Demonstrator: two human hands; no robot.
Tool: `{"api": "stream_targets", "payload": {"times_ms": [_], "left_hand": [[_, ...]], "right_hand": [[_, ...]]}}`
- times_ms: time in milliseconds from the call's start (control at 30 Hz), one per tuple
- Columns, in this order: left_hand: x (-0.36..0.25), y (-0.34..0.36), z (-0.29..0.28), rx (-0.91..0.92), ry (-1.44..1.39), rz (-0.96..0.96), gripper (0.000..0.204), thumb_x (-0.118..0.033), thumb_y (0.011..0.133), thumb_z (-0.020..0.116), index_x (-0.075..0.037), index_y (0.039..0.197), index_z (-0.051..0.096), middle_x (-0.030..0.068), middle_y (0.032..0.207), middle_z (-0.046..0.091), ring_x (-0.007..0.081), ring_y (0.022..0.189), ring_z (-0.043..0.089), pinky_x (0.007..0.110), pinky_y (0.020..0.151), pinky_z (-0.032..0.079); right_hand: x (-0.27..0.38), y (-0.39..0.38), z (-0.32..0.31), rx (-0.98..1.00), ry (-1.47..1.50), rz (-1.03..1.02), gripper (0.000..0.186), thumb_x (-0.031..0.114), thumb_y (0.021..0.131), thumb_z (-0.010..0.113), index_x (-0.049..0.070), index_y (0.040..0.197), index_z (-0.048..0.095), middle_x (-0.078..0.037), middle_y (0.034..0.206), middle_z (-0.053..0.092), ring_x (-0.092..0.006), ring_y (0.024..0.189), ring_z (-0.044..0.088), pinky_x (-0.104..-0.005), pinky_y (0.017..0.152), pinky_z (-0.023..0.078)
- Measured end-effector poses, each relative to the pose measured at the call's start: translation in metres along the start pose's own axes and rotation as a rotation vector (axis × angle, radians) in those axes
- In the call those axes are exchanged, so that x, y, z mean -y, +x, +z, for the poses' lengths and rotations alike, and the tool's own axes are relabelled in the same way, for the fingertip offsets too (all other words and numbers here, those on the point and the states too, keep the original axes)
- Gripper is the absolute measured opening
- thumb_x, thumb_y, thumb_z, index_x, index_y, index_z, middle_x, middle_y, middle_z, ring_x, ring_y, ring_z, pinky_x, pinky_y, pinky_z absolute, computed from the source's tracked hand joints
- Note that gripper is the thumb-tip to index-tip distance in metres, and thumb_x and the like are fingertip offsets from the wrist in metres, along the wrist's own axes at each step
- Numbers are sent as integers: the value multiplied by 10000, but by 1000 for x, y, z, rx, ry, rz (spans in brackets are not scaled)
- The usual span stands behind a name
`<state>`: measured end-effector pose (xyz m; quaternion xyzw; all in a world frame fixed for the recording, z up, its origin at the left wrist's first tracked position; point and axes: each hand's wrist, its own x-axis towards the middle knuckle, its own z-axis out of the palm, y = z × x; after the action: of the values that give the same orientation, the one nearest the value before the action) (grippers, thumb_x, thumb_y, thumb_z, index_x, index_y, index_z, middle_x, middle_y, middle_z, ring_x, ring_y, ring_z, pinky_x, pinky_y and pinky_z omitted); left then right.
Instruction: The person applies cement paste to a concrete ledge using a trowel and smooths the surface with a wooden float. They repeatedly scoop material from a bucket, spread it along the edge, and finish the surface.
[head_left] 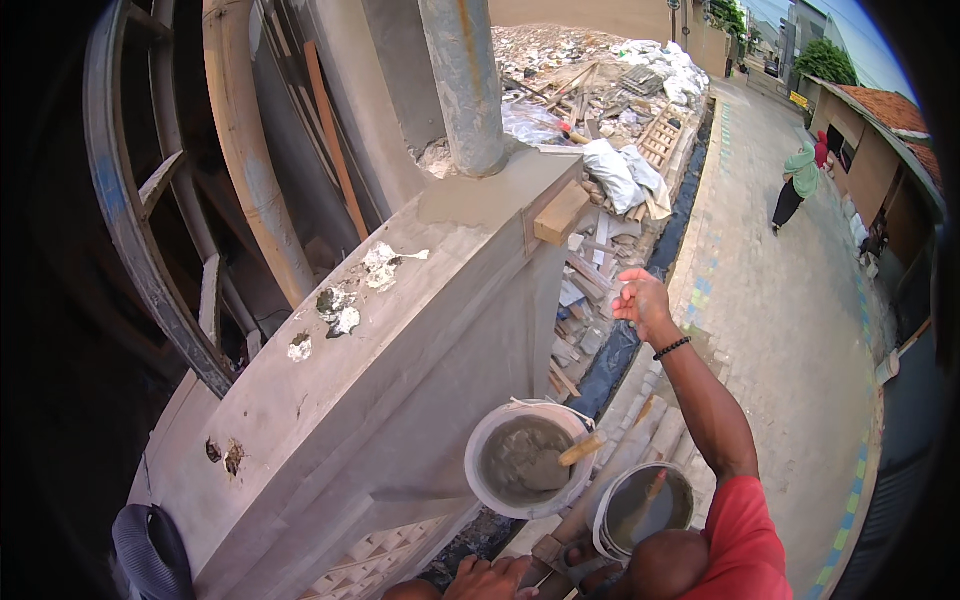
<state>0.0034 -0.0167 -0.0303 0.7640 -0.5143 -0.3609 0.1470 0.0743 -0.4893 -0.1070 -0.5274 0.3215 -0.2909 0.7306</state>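
My right hand is raised at the end of a stretched arm, beyond the buckets, with loosely bent fingers and nothing visible in them. A black bead bracelet circles its wrist. My left hand is low at the bottom edge, partly cut off, and whether it holds something is hidden. Between the hands stands a white bucket of wet grey mortar. A wooden-handled tool, its end sunk in the mortar, leans on the rim. Beside it, another bucket holds watery grey liquid and a stick-like handle.
A concrete wall ledge with white splotches and holes runs along the left. A metal post rises from its damp far end, above a wood block. Rubble lies beyond a narrow ditch. Someone walks on the paved lane.
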Motion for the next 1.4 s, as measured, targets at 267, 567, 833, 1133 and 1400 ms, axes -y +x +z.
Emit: {"api": "stream_targets", "payload": {"times_ms": [267,567,833,1133,1400], "left_hand": [[7,9,-5,219,-293,-261,370,-176,861,623,-30,1198,581,228,1118,633,383,1051,594,499,919,442],[-1,33,0,195,-89,-374,432,-187,880,613,-82,1294,547,206,1229,601,360,1151,564,429,984,439],[11,39,0,297,-40,-518,555,-351,944,500,-80,1420,411,181,1461,403,330,1362,359,422,1146,262],[61,40,32,261,25,-488,611,-385,945,506,-71,1450,364,180,1480,377,330,1395,304,422,1166,214],[70,45,36,196,89,-343,527,-429,946,494,-34,1294,459,212,1198,609,372,1163,551,526,955,389]], "right_hand": [[9,8,21,72,144,-15,205,191,940,448,71,1091,520,-9,623,486,-164,546,582,-311,491,512],[22,14,24,98,254,30,210,244,945,493,84,1073,538,-8,646,511,-149,540,580,-295,485,508],[28,16,17,99,224,50,214,262,917,564,89,1039,537,-2,640,502,-138,527,563,-290,484,505],[40,2,29,113,237,58,192,257,922,556,105,1039,538,-7,670,524,-142,549,581,-288,487,510],[59,-7,48,157,288,-120,213,218,942,519,65,1090,528,-29,752,552,-142,596,608,-276,501,528]]}}
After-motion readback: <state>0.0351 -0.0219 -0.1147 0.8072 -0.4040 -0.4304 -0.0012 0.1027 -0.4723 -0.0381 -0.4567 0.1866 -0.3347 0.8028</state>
